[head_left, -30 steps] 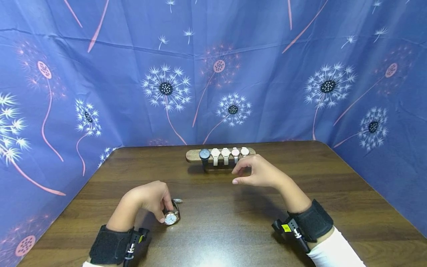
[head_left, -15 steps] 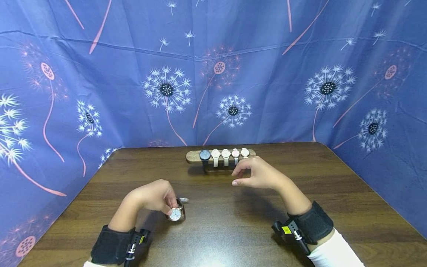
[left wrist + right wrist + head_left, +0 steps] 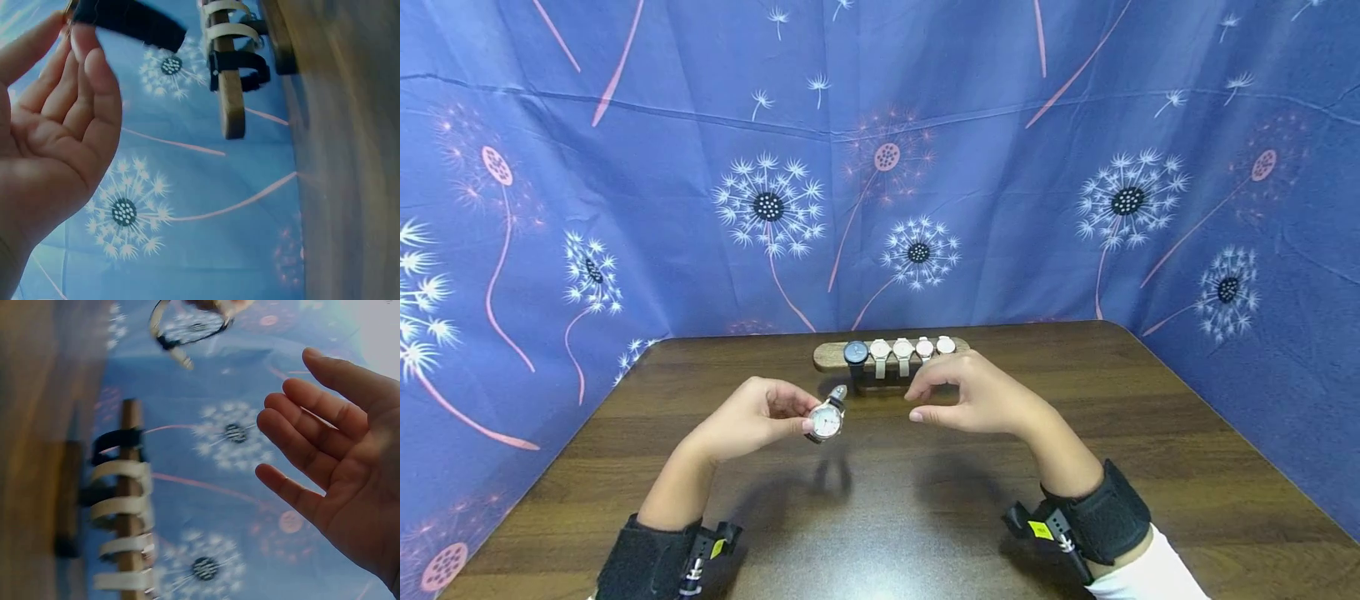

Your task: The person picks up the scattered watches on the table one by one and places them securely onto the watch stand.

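Observation:
Between thumb and fingers my left hand [image 3: 767, 417] pinches a wristwatch [image 3: 826, 422] with a white round dial and a dark strap, held up off the table. In the left wrist view its dark strap [image 3: 128, 22] juts out from the fingertips. My right hand [image 3: 973, 396] hovers near the watch stand [image 3: 829, 357], its fingers loosely bent and holding nothing; the right wrist view shows its bare palm [image 3: 356, 469]. On the stand's wooden bar sit a black watch [image 3: 855, 353] and several pale watches [image 3: 902, 350] in a row.
The brown wooden table [image 3: 880, 517] reaches back to a blue curtain [image 3: 1000, 167] printed with dandelions. The stand is near the table's far edge. Black wrist bands with cameras are strapped to both forearms.
My left hand has lifted the wristwatch off the table and carried it right and away from me, turning its dial up. The right hand has barely shifted.

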Tool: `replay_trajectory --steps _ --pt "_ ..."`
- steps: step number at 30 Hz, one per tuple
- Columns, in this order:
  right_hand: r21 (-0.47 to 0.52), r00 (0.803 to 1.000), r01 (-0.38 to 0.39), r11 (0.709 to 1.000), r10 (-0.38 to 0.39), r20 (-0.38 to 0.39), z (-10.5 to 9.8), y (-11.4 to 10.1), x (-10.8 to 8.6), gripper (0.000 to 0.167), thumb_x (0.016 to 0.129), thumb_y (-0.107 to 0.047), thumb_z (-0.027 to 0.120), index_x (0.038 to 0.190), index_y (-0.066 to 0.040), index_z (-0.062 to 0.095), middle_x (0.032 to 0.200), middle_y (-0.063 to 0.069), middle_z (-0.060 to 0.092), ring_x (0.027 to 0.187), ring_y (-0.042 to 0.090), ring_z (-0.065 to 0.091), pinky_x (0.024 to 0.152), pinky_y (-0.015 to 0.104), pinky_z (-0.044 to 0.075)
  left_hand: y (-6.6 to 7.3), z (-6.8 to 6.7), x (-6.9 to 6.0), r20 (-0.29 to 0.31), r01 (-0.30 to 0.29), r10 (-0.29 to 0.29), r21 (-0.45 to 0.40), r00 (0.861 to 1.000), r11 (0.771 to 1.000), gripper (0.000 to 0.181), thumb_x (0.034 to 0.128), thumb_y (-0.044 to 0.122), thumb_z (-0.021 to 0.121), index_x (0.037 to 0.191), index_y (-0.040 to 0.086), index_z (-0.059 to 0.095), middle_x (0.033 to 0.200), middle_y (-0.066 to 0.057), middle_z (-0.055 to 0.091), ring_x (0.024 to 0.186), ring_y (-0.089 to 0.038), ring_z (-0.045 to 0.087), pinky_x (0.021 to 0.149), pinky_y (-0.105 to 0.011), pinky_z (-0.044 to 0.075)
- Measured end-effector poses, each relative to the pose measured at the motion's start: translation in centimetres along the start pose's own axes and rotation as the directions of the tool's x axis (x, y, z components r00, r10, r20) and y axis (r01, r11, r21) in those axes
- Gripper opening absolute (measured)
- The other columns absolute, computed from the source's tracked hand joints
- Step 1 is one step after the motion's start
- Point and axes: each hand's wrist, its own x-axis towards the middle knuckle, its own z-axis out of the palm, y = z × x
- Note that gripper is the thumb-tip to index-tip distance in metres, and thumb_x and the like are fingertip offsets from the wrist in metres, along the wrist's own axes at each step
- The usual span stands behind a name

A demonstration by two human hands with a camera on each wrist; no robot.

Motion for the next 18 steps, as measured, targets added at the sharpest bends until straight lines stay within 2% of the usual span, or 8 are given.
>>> replay_trajectory --steps 4,9,13,18 --pt "0.013 0.994 0.068 0.998 -0.067 -0.089 -0.5 -1.3 1.1 0.017 0.079 -0.009 0.079 0.094 -0.014 0.073 0.09 -0.008 0.07 0.084 0.008 0.065 0.079 0.029 0.051 0.9 0.3 0.7 -0.129 -0.008 0.002 -0.047 0.992 0.999 0.021 0.0865 0.003 0.071 0.105 -0.007 0.069 0.091 -0.011 0.072 0.082 -0.014 0.068 0.074 -0.027 0.056" --pt "0.024 0.985 0.067 0.997 -0.062 -0.161 -0.6 -3.1 2.2 0.017 0.082 -0.006 0.077 0.098 -0.01 0.073 0.098 -0.004 0.071 0.094 0.012 0.065 0.085 0.029 0.053 2.5 1.2 2.2 -0.229 -0.043 0.014 -0.12 0.973 0.992 0.024 0.0859 0.002 0.072 0.107 -0.007 0.068 0.094 -0.013 0.072 0.083 -0.015 0.068 0.074 -0.027 0.056" --pt "-0.049 0.969 0.039 0.998 -0.049 -0.241 -0.1 -4.1 2.7 0.027 0.08 -0.009 0.079 0.106 -0.005 0.071 0.106 0.002 0.069 0.102 0.016 0.064 0.091 0.03 0.051 3.8 2.2 3.0 -0.293 -0.11 0.044 -0.211 0.955 0.971 0.024 0.0858 0.001 0.072 0.108 -0.008 0.068 0.097 -0.015 0.072 0.084 -0.016 0.068 0.074 -0.028 0.057" --pt "-0.172 0.953 -0.009 0.985 -0.043 -0.299 0.6 -4.5 2.9 0.055 0.072 -0.017 0.087 0.119 0.0 0.064 0.121 0.01 0.064 0.115 0.024 0.058 0.101 0.036 0.045 5.3 3.6 3.2 -0.368 -0.168 0.065 -0.256 0.927 0.952 0.024 0.0843 -0.002 0.073 0.107 -0.009 0.068 0.094 -0.016 0.072 0.079 -0.014 0.067 0.069 -0.025 0.056"
